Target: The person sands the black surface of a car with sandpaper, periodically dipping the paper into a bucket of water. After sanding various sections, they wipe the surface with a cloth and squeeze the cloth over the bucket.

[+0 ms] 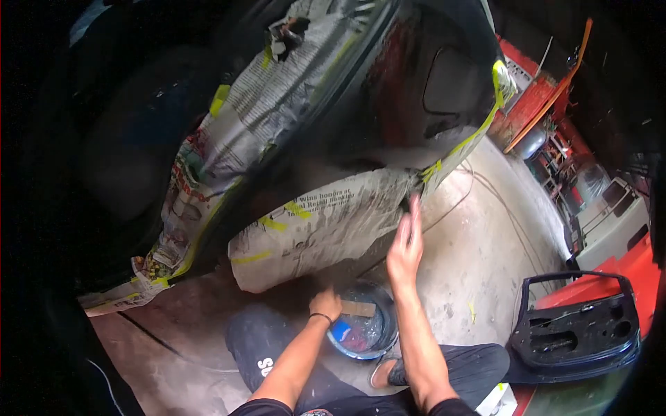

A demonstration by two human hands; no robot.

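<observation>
My left hand [325,305] is closed at one end of a flat tan rectangular strip [358,309], over a round bucket [394,326] of water on the floor. In the bucket, a blue piece [340,330] shows near the left side. Raised to the right, my right hand [406,244] has its fingers stretched out and nothing in them. Its fingertips are right at the lower corner of a dark car body [340,132]. Newspaper masking [312,222], held by yellow-green tape [454,150], covers the wheel area and the panel edge.
A dark car door panel [579,336] lies at the right, against red panels [649,281]. Hoses [510,211] run across the concrete floor [461,260]. Red equipment [527,104] stands farther back. My bent legs [253,347] flank the bucket.
</observation>
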